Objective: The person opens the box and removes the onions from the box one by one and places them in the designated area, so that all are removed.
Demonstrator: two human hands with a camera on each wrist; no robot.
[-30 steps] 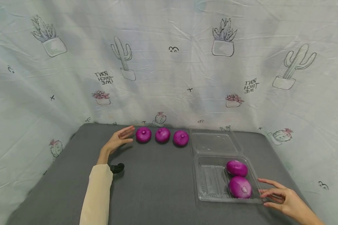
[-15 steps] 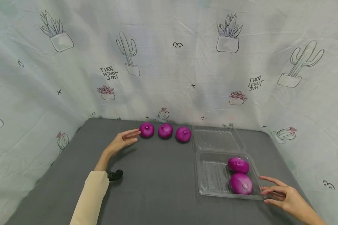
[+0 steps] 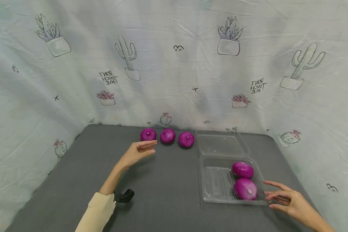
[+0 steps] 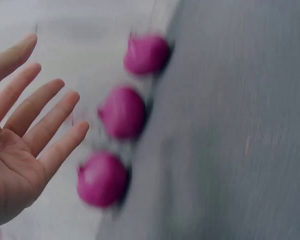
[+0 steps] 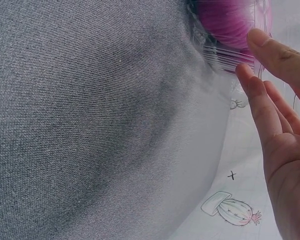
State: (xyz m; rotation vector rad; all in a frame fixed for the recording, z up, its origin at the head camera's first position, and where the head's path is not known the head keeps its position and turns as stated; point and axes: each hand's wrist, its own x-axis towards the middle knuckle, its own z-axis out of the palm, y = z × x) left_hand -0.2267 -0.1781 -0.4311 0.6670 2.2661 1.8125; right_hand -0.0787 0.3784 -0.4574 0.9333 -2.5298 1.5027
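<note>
My left hand (image 3: 138, 153) is held above the grey cloth with straight fingers and nothing in it. In the head view it overlaps the lower edge of the leftmost purple onion (image 3: 148, 133). Two more onions stand to its right, a middle onion (image 3: 167, 136) and a right onion (image 3: 186, 139). The left wrist view shows the palm (image 4: 12, 165) and spread fingers beside this row. At the right, my right hand (image 3: 290, 201) touches the rim of a clear plastic clamshell box (image 3: 211, 200) with lightly bent fingers. Inside lie a rear onion (image 3: 242, 170) and a front onion (image 3: 246, 189).
The box's lid (image 3: 220, 144) lies folded back flat behind its base. A grey cloth (image 3: 162, 199) covers the table. Behind and at both sides hangs a pale curtain (image 3: 174, 71) with cactus drawings. A black strap device (image 3: 124, 196) sits on my left wrist.
My left hand has moved right and nearer, from beside the leftmost onion to in front of it. The right hand stays at the box, and the onions keep their places.
</note>
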